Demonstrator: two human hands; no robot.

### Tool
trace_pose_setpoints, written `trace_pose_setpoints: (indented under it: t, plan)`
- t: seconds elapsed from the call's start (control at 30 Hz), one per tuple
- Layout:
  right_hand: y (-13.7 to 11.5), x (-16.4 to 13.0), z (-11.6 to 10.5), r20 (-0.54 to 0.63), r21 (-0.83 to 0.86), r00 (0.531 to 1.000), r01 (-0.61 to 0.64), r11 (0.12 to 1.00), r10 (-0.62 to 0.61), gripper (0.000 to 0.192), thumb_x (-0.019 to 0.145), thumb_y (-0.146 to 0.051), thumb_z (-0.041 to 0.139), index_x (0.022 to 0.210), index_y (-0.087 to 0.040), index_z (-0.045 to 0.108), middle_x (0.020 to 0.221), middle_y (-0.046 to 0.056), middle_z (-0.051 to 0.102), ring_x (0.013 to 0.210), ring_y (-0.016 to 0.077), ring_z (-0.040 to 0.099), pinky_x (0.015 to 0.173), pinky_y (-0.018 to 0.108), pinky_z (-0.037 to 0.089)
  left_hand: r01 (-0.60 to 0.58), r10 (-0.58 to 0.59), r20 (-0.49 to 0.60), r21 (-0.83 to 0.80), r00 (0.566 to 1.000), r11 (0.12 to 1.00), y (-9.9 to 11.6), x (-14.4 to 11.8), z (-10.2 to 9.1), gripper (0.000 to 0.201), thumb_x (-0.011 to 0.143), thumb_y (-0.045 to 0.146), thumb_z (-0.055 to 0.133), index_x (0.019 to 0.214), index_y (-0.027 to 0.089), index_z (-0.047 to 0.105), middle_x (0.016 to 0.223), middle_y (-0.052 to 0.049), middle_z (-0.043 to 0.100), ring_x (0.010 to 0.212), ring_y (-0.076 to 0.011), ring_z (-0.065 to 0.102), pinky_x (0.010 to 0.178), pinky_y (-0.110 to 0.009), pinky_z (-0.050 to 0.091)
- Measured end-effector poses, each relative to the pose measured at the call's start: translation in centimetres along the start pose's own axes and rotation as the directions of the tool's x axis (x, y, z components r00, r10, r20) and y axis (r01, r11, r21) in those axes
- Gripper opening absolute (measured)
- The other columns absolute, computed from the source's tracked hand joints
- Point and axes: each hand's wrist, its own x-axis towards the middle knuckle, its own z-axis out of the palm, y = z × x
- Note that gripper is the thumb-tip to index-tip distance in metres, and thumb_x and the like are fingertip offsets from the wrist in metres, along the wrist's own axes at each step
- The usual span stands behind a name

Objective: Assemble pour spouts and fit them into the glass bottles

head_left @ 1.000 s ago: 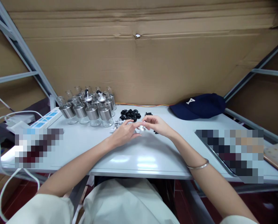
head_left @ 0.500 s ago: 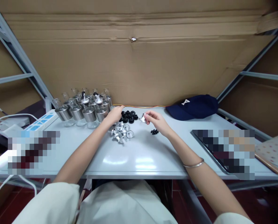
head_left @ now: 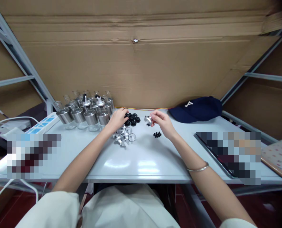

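Note:
My right hand holds a small silver metal cap pinched between its fingertips, lifted a little above the table. My left hand reaches into the pile of black rubber rings at the back of the table, its fingertips closed on the pile's left side. I cannot tell whether it grips a ring. A heap of silver caps lies just in front of my left hand. A few tiny black pieces lie under my right wrist.
Several glass bottles with steel collars stand at the back left. A navy cap lies at the back right. A white power strip and cable are at the left. The grey table backs onto cardboard.
My left hand left the silver cap and went back to the black rings. My right hand lifted the silver cap away toward the rear. The heap of caps is now uncovered.

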Motion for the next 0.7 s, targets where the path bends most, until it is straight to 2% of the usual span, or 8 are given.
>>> trace_pose_setpoints:
  t: [0.1, 0.27, 0.37, 0.53, 0.7]
  plan:
    - [-0.1, 0.0, -0.2, -0.011, 0.006, 1.000, 0.015, 1.000, -0.015, 0.013, 0.067, -0.030, 0.061, 0.066, -0.019, 0.054, 0.052, -0.003, 0.055, 0.045, 0.0097, 0.049, 0.049, 0.025, 0.040, -0.118, 0.090, -0.115, -0.263, 0.989, 0.958, 1.2, -2.2, -0.4, 0.023, 0.077, 0.019, 0.064, 0.099, 0.016, 0.056, 0.099, -0.005, 0.061, 0.095, -0.0191, 0.058, 0.086, -0.032, 0.046]
    - [-0.3, -0.1, -0.2, 0.040, -0.034, 0.999, 0.030, 0.999, -0.028, 0.004, 0.064, -0.022, 0.057, 0.067, -0.019, 0.057, 0.053, -0.003, 0.056, 0.047, 0.0100, 0.049, 0.050, 0.025, 0.042, -0.150, 0.085, -0.139, -0.568, 0.987, 0.809, 2.9, -5.2, 0.0, 0.033, 0.070, 0.020, 0.070, 0.099, 0.017, 0.054, 0.090, -0.002, 0.053, 0.081, -0.0132, 0.055, 0.079, -0.029, 0.049]
    - [-0.5, -0.2, 0.0, 0.104, -0.087, 0.995, 0.018, 0.996, -0.009, 0.008, 0.066, -0.024, 0.058, 0.069, -0.018, 0.062, 0.054, -0.003, 0.056, 0.046, 0.0096, 0.049, 0.051, 0.025, 0.042, -0.121, 0.046, -0.127, -0.678, 0.991, 0.726, 3.2, -5.6, 0.6, 0.032, 0.069, 0.023, 0.072, 0.096, 0.017, 0.054, 0.090, -0.002, 0.050, 0.078, -0.0120, 0.053, 0.076, -0.028, 0.049]
    - [-0.5, -0.5, 0.3, 0.194, -0.116, 0.979, -0.041, 0.992, 0.063, 0.019, 0.070, -0.035, 0.067, 0.073, -0.016, 0.063, 0.057, -0.001, 0.060, 0.050, 0.0110, 0.054, 0.055, 0.027, 0.047, -0.046, -0.052, -0.088, -0.840, 0.995, 0.541, 3.4, -5.5, 1.0, 0.039, 0.066, 0.025, 0.073, 0.093, 0.018, 0.046, 0.090, 0.000, 0.049, 0.075, -0.0096, 0.055, 0.074, -0.025, 0.047]
    - [-0.5, -0.7, 0.5, 0.230, -0.079, 0.970, -0.055, 0.995, 0.072, 0.032, 0.068, -0.045, 0.072, 0.076, -0.015, 0.064, 0.058, 0.001, 0.063, 0.054, 0.0133, 0.059, 0.059, 0.029, 0.049, -0.036, -0.056, -0.074, -0.863, 0.996, 0.504, 4.2, -5.9, 0.7, 0.038, 0.067, 0.031, 0.073, 0.086, 0.018, 0.043, 0.083, 0.003, 0.048, 0.068, -0.0065, 0.051, 0.067, -0.021, 0.043]
